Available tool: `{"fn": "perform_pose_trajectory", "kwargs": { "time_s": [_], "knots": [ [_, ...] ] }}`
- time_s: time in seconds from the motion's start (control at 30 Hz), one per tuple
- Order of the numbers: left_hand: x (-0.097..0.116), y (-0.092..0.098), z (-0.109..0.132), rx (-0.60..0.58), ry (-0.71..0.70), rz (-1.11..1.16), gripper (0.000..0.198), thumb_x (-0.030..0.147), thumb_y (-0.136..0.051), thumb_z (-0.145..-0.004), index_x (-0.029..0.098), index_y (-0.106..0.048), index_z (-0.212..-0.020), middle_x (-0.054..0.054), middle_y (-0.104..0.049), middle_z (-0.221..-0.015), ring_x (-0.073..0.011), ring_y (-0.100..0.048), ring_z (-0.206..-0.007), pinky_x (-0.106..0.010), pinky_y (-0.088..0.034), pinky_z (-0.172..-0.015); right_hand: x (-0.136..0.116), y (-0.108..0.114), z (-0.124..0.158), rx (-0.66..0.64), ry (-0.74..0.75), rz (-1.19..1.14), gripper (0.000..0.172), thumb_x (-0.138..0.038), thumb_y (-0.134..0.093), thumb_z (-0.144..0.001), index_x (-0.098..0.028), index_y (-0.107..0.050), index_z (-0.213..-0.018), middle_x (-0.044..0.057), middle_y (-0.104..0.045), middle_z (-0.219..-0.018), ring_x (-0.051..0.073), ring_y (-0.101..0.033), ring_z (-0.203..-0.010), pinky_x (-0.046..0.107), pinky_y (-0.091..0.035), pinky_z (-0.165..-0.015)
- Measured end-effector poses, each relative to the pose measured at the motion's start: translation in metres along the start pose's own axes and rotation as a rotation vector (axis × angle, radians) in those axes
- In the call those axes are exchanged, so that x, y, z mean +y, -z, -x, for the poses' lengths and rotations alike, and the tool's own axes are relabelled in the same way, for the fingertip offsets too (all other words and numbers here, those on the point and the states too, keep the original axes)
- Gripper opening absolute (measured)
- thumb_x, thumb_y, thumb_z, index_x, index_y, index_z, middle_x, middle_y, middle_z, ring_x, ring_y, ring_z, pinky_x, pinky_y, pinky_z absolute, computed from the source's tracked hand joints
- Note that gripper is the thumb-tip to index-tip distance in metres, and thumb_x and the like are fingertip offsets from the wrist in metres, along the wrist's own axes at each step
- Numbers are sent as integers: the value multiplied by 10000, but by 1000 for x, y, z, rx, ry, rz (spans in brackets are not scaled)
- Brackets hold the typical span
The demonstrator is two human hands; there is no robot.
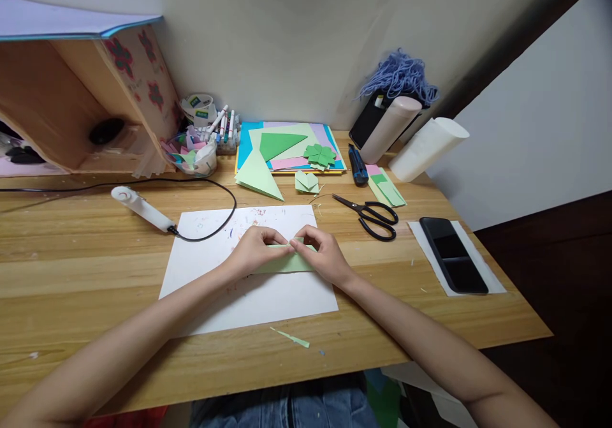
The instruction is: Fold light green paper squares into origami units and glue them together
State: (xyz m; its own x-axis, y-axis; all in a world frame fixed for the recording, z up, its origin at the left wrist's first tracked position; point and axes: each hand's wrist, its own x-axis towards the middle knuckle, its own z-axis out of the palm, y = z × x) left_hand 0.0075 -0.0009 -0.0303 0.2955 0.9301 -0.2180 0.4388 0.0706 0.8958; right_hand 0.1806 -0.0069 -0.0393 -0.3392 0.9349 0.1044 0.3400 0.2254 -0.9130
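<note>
A light green folded paper [285, 263] lies on a white sheet [248, 294] on the wooden desk [71, 275]. My left hand [255, 250] pinches the paper's upper edge from the left, fingers curled. My right hand [320, 252] pinches the same edge from the right. The fingertips of both hands nearly meet at the middle of the fold. Part of the green paper is hidden under my palms.
Black scissors [370, 216] lie right of the sheet, a phone [452, 254] further right. Stacked coloured papers [289, 147] with green folded pieces sit at the back. A white glue gun [141, 208] with a cable lies left. A green scrap [292, 337] lies near the front edge.
</note>
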Motion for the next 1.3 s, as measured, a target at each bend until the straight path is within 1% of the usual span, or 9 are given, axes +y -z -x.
{"fn": "perform_pose_trajectory", "kwargs": {
  "time_s": [0.13, 0.23, 0.47, 0.67, 0.77, 0.83, 1.03, 1.13, 1.3],
  "knots": [
    [-1, -2, -1, 19, 3, -23, 306, 447, -610, -641, 143, -646, -661, -23, -643, -646, -142, -547, -605, -224, -368, -524, -1, -3, 1, 19, -6, -48, 166, -300, -515, -793, -176, -518, -682, -15, -487, -636, 111, -442, -614, 230, -341, -565],
    [1, -1, 0, 30, -27, -27, 288, 432, -601, -658, 149, -652, -678, -23, -657, -689, -157, -564, -658, -239, -396, -588, 0, -3, -1, 27, -14, -65, 172, -305, -518, -792, -177, -521, -678, -22, -471, -621, 105, -424, -596, 228, -329, -548],
    [3, 9, -1, -10, -101, -8, 294, 363, -602, -683, 180, -664, -904, -43, -670, -920, -204, -575, -865, -280, -409, -773, 9, 8, -9, 84, -46, -79, 200, -347, -529, -780, -167, -574, -705, 7, -541, -675, 118, -457, -607, 236, -359, -563],
    [1, 12, 0, -59, -114, 119, 332, 356, -467, -782, 191, -632, -1018, -55, -646, -987, -197, -565, -898, -295, -401, -806, 17, 10, -11, 134, -90, -93, 235, -388, -551, -752, -162, -597, -711, 21, -564, -680, 131, -481, -619, 248, -382, -568],
    [0, 13, 2, -67, -108, 166, 337, 303, -436, -789, 216, -618, -1059, -43, -617, -1065, -197, -530, -995, -301, -375, -861, 18, 10, -11, 135, -96, -106, 249, -398, -548, -754, -159, -608, -726, 27, -586, -707, 137, -502, -646, 253, -400, -591],
    [-1, 13, 3, -60, -105, 163, 346, 263, -439, -774, 214, -610, -1071, -40, -622, -1053, -190, -537, -969, -300, -383, -843, 18, 10, -11, 132, -91, -120, 247, -395, -552, -753, -157, -615, -733, 29, -603, -728, 139, -517, -664, 255, -408, -612],
    [-4, 5, 4, 66, -106, 34, 257, 239, -503, -717, 176, -650, -917, -37, -666, -886, -166, -566, -757, -275, -412, -708, 11, 10, -10, 36, -76, -128, 213, -356, -569, -750, -161, -641, -799, 39, -631, -782, 139, -537, -690, 252, -411, -624],
    [-5, 2, 4, 123, -117, 19, 215, 294, -512, -725, 174, -658, -829, -38, -669, -837, -177, -572, -767, -293, -414, -737, 9, 10, -9, -38, -92, -157, 201, -343, -584, -739, -168, -646, -815, 36, -641, -796, 142, -557, -707, 248, -420, -626],
    [-5, 0, 4, 129, -150, -8, 193, 325, -515, -734, 176, -637, -759, -33, -663, -805, -185, -574, -785, -312, -411, -767, 8, 8, -8, -90, -75, -132, 171, -322, -587, -740, -171, -645, -796, 32, -654, -804, 142, -572, -726, 249, -427, -644]
  ]
}}
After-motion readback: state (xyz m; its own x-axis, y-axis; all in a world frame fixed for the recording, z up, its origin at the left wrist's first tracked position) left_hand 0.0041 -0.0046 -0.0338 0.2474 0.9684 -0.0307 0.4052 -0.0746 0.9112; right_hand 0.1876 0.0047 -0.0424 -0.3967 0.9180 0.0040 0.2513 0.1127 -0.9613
